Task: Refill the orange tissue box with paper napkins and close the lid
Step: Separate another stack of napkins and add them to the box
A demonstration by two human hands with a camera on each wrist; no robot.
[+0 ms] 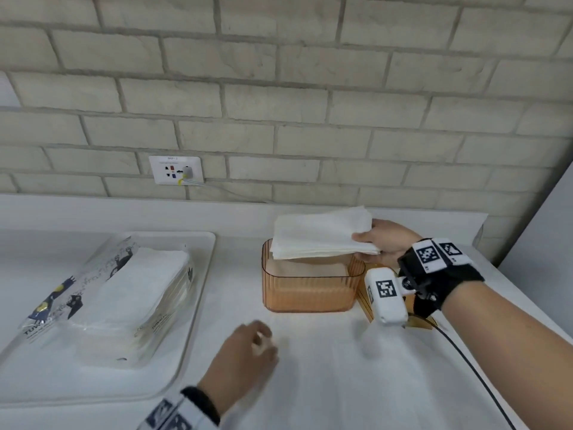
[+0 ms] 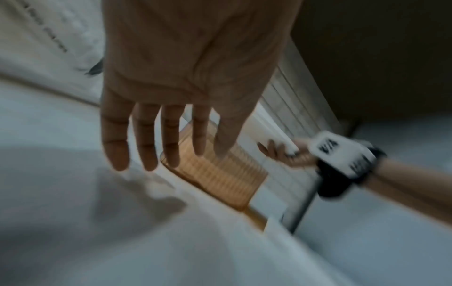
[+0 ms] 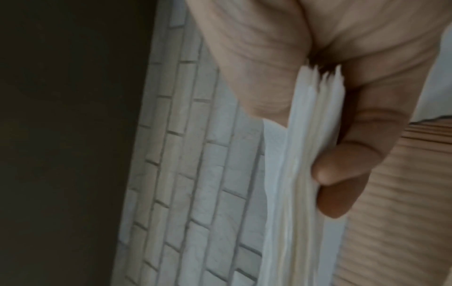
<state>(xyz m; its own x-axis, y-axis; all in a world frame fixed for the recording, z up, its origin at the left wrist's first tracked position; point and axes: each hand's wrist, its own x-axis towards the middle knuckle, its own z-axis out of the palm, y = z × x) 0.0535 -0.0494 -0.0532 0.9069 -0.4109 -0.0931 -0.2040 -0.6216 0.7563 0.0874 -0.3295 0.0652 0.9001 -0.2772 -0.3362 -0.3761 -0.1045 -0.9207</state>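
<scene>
The orange tissue box (image 1: pixel 310 285) stands open on the white table, its ribbed wall also showing in the left wrist view (image 2: pixel 220 174) and the right wrist view (image 3: pixel 403 193). My right hand (image 1: pixel 372 240) grips a stack of white paper napkins (image 1: pixel 322 237) by its right end and holds it flat just above the box opening. Up close, its fingers (image 3: pixel 342 170) pinch the napkin stack (image 3: pixel 305 154) edge-on. The orange lid (image 1: pixel 364 301) lies right of the box, mostly hidden by my wrist. My left hand (image 1: pixel 263 339) hovers empty in front of the box, fingers (image 2: pixel 144 151) straight.
A white tray (image 1: pixel 198 305) at the left holds an opened plastic pack of napkins (image 1: pixel 124 290). A brick wall with a socket plate (image 1: pixel 175 169) runs along the back. A black cable (image 1: pixel 474 367) trails from my right wrist across the table.
</scene>
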